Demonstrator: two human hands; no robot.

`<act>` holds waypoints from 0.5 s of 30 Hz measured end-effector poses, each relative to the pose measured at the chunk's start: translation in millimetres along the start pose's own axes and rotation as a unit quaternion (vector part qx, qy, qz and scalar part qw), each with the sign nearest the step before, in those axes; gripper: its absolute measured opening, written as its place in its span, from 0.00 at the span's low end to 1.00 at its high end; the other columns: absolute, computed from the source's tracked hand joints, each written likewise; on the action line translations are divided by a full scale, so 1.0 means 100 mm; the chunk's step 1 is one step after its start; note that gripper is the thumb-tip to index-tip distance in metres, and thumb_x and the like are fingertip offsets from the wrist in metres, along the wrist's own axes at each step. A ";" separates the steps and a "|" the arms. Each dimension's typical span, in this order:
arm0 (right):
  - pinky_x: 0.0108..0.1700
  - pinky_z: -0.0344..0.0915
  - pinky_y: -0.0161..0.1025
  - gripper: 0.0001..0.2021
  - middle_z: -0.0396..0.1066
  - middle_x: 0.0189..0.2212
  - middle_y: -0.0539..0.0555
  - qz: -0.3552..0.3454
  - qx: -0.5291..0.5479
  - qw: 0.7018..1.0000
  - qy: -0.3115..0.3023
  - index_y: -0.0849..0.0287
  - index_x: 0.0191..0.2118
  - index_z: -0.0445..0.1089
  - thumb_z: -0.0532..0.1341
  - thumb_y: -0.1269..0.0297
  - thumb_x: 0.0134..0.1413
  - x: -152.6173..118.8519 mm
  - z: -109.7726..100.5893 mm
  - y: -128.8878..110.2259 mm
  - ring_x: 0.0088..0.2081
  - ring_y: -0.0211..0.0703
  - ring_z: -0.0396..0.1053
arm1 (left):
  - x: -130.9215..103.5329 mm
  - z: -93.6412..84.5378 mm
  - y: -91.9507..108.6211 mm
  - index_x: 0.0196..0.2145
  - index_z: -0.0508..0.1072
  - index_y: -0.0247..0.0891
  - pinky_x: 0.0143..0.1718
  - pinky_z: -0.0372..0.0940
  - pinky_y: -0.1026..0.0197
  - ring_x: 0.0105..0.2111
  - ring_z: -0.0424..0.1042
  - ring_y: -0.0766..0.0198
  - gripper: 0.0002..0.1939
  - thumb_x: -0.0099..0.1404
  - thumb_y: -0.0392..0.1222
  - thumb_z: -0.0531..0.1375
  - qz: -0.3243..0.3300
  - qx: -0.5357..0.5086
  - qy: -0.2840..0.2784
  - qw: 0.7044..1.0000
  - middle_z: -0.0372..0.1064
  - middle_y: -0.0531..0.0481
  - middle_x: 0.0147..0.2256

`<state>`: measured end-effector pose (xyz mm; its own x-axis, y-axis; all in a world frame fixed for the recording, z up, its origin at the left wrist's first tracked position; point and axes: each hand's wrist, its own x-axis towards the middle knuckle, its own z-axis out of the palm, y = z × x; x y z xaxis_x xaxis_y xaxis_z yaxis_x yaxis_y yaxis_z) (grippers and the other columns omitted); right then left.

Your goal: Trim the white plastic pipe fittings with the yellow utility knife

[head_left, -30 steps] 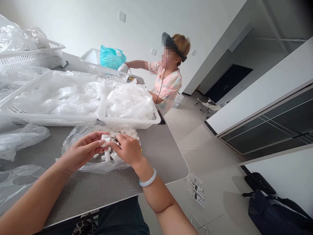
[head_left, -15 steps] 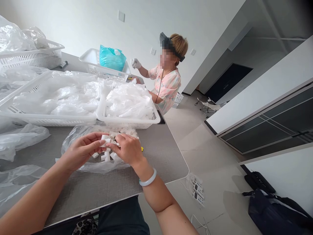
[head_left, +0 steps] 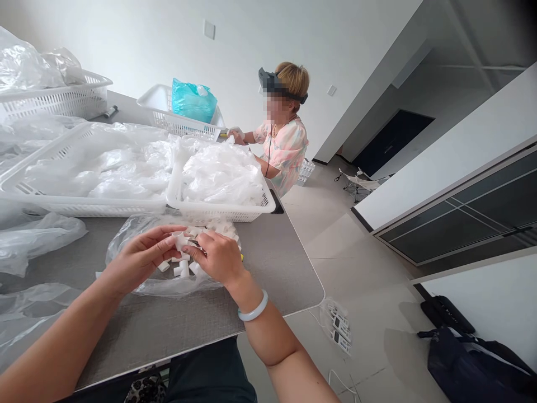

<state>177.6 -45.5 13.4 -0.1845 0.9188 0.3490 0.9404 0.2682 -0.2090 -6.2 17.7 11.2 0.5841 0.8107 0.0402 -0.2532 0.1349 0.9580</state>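
My left hand (head_left: 149, 252) pinches a white plastic pipe fitting (head_left: 180, 242) between thumb and fingers. Closed round a small metal-tipped tool (head_left: 193, 242), my right hand (head_left: 220, 254) has the tip right at the fitting. Most of the tool is hidden in my palm, so its kind is unclear. A bit of yellow shows just beyond the right hand; whether it belongs to the tool I cannot tell. Below both hands, several loose white tee fittings (head_left: 182, 268) lie on a spread clear plastic bag (head_left: 168, 286).
White baskets (head_left: 226, 211) filled with clear plastic bags stand behind my hands. Another basket (head_left: 145, 99) holds a turquoise bag (head_left: 193, 101). A co-worker (head_left: 285, 140) is at the table's far side. The grey table's (head_left: 277, 263) right edge drops to the floor.
The fitting in my left hand has turned, and the tool's metal tip shows more clearly against it. The co-worker's raised gloved hand has come down to the table.
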 end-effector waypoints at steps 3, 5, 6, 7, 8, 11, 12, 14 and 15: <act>0.24 0.48 0.31 0.28 0.65 0.23 0.50 0.004 -0.002 1.000 0.009 0.60 0.30 0.68 0.48 0.42 0.70 0.00 0.00 0.00 0.24 0.34 0.62 | 0.00 0.01 0.01 0.39 0.84 0.46 0.36 0.78 0.58 0.36 0.80 0.51 0.09 0.59 0.44 0.70 0.021 0.007 0.004 1.000 0.81 0.47 0.40; 0.24 0.48 0.31 0.27 0.65 0.24 0.50 0.005 -0.006 1.000 0.022 0.60 0.31 0.68 0.49 0.41 0.70 0.00 0.00 0.00 0.24 0.34 0.62 | -0.01 0.02 0.02 0.39 0.84 0.46 0.36 0.78 0.57 0.39 0.80 0.48 0.09 0.59 0.44 0.70 0.026 0.020 0.001 0.999 0.81 0.47 0.43; 0.24 0.49 0.31 0.27 0.65 0.24 0.50 0.004 -0.008 1.000 0.026 0.60 0.31 0.68 0.49 0.41 0.69 0.00 0.00 0.00 0.24 0.34 0.63 | -0.01 0.02 0.03 0.40 0.83 0.46 0.36 0.78 0.57 0.40 0.79 0.47 0.10 0.59 0.44 0.70 0.027 0.026 -0.002 0.999 0.81 0.46 0.43; 0.24 0.49 0.31 0.28 0.65 0.23 0.50 0.003 -0.009 1.000 0.027 0.59 0.31 0.68 0.49 0.41 0.69 0.00 0.00 0.00 0.24 0.34 0.63 | -0.01 0.03 0.03 0.40 0.83 0.46 0.36 0.77 0.58 0.41 0.79 0.47 0.10 0.59 0.44 0.70 0.030 0.029 -0.004 0.999 0.81 0.46 0.43; 0.24 0.49 0.31 0.28 0.65 0.23 0.49 0.002 -0.011 1.000 0.027 0.59 0.31 0.68 0.49 0.41 0.69 0.00 0.00 0.00 0.24 0.34 0.63 | -0.01 0.04 0.04 0.40 0.83 0.45 0.36 0.77 0.59 0.41 0.79 0.48 0.10 0.59 0.44 0.70 0.034 0.031 -0.007 0.999 0.81 0.46 0.43; 0.25 0.51 0.31 0.27 0.65 0.21 0.49 -0.004 -0.018 0.999 0.026 0.58 0.29 0.69 0.49 0.43 0.71 0.00 -0.01 -0.02 0.24 0.34 0.64 | -0.01 0.05 0.04 0.39 0.83 0.44 0.36 0.76 0.61 0.38 0.79 0.51 0.09 0.59 0.46 0.70 0.046 0.034 -0.010 0.998 0.81 0.45 0.41; 0.25 0.51 0.31 0.27 0.65 0.21 0.49 -0.007 -0.020 0.999 0.028 0.58 0.29 0.69 0.49 0.44 0.71 -0.01 -0.01 -0.02 0.25 0.35 0.64 | -0.01 0.05 0.04 0.38 0.83 0.44 0.35 0.76 0.61 0.37 0.79 0.52 0.09 0.60 0.47 0.70 0.048 0.036 -0.009 0.998 0.81 0.46 0.40; 0.26 0.52 0.32 0.27 0.64 0.20 0.48 -0.010 -0.025 0.999 0.034 0.58 0.29 0.70 0.50 0.43 0.70 -0.01 -0.01 -0.03 0.25 0.35 0.64 | -0.01 0.06 0.04 0.37 0.83 0.44 0.34 0.76 0.61 0.36 0.79 0.53 0.09 0.60 0.48 0.70 0.047 0.037 -0.005 0.998 0.81 0.46 0.40; 0.26 0.52 0.32 0.27 0.64 0.20 0.49 -0.009 -0.028 0.999 0.037 0.58 0.29 0.70 0.50 0.42 0.70 -0.01 -0.01 -0.03 0.24 0.35 0.64 | -0.02 0.06 0.04 0.37 0.83 0.44 0.34 0.76 0.60 0.36 0.79 0.52 0.09 0.59 0.48 0.70 0.042 0.038 -0.001 0.998 0.81 0.46 0.40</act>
<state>175.2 -47.3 14.8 -0.1821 0.8897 0.4187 0.9520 0.2660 -0.1512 -3.5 13.0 17.2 0.5641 0.8166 0.1224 -0.2419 0.0217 0.9701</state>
